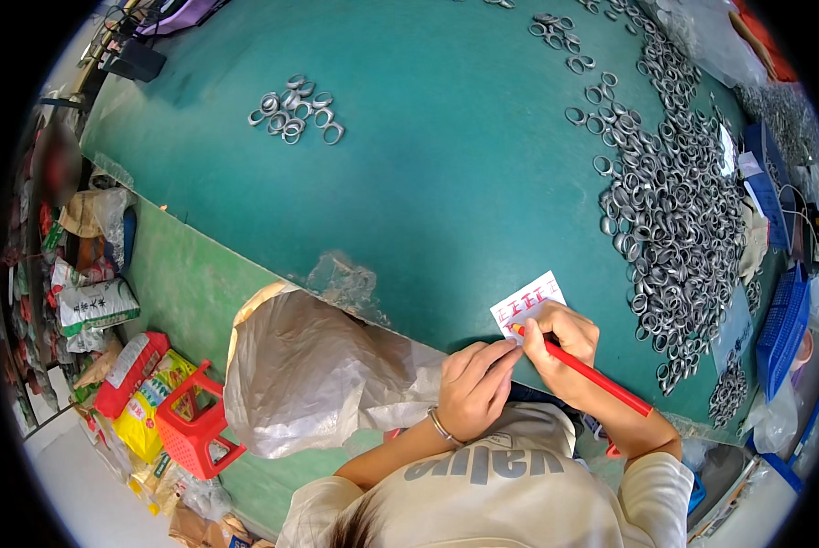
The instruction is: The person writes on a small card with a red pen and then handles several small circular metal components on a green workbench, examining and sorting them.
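My right hand (563, 352) is closed round a long red pen (601, 376), its yellowish tip down on a small white slip of paper (504, 315). Rows of red tally-like strokes mark the slip, which lies at the near edge of the green table. At the paper's lower edge my left hand (472, 391) has its fingers bent and pressed together, seemingly pinning the slip. A bracelet circles the left wrist.
Grey metal rings (674, 201) are heaped along the table's right side, and a small cluster (293, 111) lies farther left. A large pale sack (309, 374) gapes left of my hands. A red plastic stool (199, 425) and blue baskets (782, 329) stand beyond the table.
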Available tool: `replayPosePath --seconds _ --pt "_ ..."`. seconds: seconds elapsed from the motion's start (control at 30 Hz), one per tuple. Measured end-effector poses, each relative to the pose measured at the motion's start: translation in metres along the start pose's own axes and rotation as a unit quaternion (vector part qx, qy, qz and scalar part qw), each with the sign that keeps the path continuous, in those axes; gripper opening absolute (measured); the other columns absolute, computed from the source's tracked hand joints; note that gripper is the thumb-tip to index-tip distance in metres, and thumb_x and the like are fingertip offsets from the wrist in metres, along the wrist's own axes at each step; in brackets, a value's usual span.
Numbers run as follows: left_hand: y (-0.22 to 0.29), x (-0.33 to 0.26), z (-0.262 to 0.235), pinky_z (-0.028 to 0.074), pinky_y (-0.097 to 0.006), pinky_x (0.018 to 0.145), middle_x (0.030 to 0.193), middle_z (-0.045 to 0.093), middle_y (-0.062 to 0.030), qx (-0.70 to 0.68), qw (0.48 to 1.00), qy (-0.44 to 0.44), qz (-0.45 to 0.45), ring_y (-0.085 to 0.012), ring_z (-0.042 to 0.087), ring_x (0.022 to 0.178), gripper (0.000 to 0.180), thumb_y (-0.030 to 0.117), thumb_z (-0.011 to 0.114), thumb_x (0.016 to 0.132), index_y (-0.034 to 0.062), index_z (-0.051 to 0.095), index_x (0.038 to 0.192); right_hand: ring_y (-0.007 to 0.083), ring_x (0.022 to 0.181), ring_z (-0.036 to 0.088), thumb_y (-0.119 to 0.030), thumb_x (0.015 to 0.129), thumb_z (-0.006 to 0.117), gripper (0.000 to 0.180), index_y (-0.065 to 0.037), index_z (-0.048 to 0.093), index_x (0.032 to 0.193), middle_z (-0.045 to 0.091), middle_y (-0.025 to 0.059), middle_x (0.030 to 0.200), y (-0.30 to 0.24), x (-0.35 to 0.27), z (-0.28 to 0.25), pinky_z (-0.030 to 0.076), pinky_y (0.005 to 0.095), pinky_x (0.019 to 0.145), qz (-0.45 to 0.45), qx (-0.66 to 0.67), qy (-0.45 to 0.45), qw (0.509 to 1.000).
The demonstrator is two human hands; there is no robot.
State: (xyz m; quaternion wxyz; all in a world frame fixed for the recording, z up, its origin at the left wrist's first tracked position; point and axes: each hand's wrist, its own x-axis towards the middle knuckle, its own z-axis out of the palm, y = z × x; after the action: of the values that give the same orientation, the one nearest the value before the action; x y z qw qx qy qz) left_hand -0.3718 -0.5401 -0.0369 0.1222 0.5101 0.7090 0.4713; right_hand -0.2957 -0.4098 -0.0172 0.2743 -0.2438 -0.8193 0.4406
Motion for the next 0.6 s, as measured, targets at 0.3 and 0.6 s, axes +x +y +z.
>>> replayPosePath --seconds 0.3,0.6 --pt "-0.0003 -0.0016 0.0004 0.040 -0.034 0.075 0.103 0.060 -0.0069 0.001 1.000 0.003 0.001 -0.0236 0.054 0.085 0.033 -0.003 0.063 0.066 0.0026 0.065 0.098 0.0156 0.048 0.050 0.001 0.079 0.061 0.017 0.000 0.049 0.066 0.056 0.0092 0.061 0.0019 -0.0046 -0.0022 0.039 0.0290 0.045 0.084 0.063 0.014 0.994" --pt "-0.0011 -0.0023 -0.0013 0.040 -0.033 0.075 0.107 0.059 -0.0055 0.012 1.000 -0.010 0.008 -0.0219 0.054 0.089 0.033 0.001 0.062 0.070 0.0015 0.063 0.103 0.0105 0.048 0.047 0.001 0.081 0.059 0.017 0.000 0.048 0.068 0.057 0.0071 0.060 0.0047 -0.0078 -0.0034 0.039 0.0252 0.045 0.112 0.088 0.025 0.990"
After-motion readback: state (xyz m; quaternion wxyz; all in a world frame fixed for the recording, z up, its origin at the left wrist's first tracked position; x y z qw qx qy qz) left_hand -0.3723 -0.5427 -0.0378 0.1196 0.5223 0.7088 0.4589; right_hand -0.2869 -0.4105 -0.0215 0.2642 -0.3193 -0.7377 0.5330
